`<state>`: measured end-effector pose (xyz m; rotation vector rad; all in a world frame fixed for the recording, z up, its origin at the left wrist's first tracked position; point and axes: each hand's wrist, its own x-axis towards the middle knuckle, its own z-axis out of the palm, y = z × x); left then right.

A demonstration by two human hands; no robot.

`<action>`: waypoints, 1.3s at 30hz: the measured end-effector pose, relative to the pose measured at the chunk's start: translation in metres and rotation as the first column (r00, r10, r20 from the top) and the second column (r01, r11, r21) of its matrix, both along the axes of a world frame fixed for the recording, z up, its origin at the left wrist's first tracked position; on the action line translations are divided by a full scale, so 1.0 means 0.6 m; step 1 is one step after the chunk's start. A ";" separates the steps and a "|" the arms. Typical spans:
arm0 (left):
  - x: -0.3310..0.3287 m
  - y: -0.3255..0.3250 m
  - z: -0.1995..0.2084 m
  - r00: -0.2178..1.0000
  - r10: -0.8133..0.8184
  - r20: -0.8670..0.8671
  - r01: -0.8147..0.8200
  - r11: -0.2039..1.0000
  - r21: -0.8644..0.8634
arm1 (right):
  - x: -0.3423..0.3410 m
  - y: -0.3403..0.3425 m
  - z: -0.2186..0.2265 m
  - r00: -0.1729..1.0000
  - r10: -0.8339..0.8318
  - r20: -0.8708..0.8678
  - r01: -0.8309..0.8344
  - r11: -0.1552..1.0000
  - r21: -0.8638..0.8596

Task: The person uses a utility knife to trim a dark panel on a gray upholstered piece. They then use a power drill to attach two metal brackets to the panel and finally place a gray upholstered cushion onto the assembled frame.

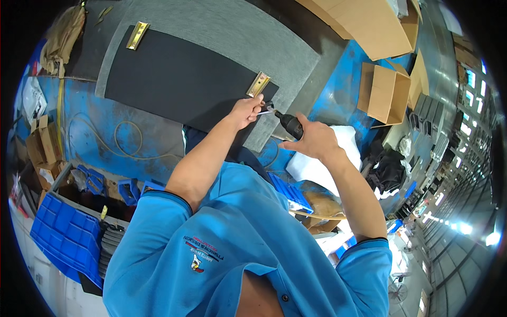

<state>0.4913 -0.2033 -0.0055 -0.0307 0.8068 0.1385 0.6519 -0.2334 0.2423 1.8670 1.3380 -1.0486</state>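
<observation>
A black panel [179, 76] lies on a grey felt-like sheet [227, 29] in front of me. Brass-coloured metal brackets sit on it, one bracket [138, 36] at its far left corner and another bracket [259, 84] near its right end. Beside the right bracket, my left hand [245, 112] is closed in a pinch at the panel's edge; a small silvery piece [266, 111] shows at its fingertips. My right hand [314, 138] grips a black power screwdriver [290, 126], its tip pointing at that silvery piece. The tool's rear is hidden by my hand.
Cardboard boxes [388, 92] stand at the right and far right. White sheeting [330, 161] lies below my right forearm. At the lower left are a blue plastic bin [66, 232] and a container of blue parts. A hose [129, 138] loops over the blue floor.
</observation>
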 end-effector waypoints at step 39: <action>0.058 0.006 0.047 0.868 0.337 0.364 -0.203 0.911 -0.359 | -0.060 0.162 -0.099 0.908 0.358 0.220 -0.322 0.929 -0.181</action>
